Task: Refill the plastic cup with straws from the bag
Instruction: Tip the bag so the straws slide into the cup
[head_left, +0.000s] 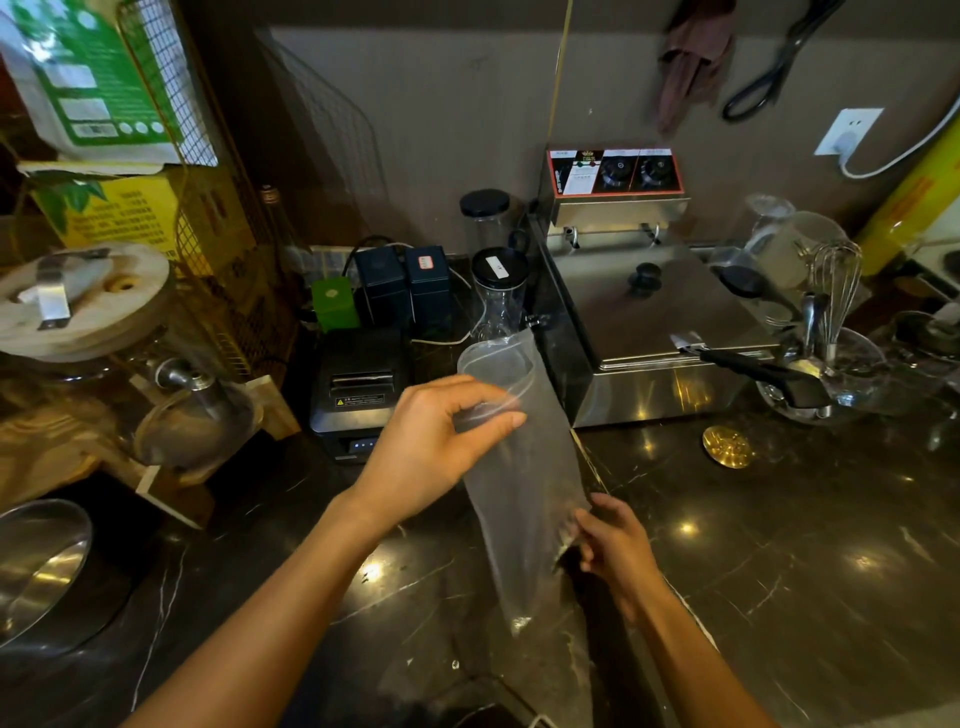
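The person holds a long clear plastic bag (519, 467) in the air above the dark marble counter (779, 545), with both hands. The left hand (431, 441) grips the bag near its open mouth, the fingers (488, 410) curled around the upper edge. The right hand (615, 545) pinches the lower side of the bag between thumb and fingers. The bag looks almost empty: I cannot see any straws inside it, only the transparent film, and it is somewhat blurred.

I judge that the task is either near its end, with the bag already emptied, or the bag is only being handled; the view does not decide this. The plastic cup that should receive the straws I cannot identify with certainty, and no straws are visible anywhere.

About the other containers: two clear jars with black lids (497, 291) stand behind the bag, beside the steel fryer (649, 317), and they seem empty. On the right, a glass bowl (841, 374) holds a whisk (836, 291) and other utensils. On the left, a metal bowl (36, 566) sits at the edge, with nothing seen in it.
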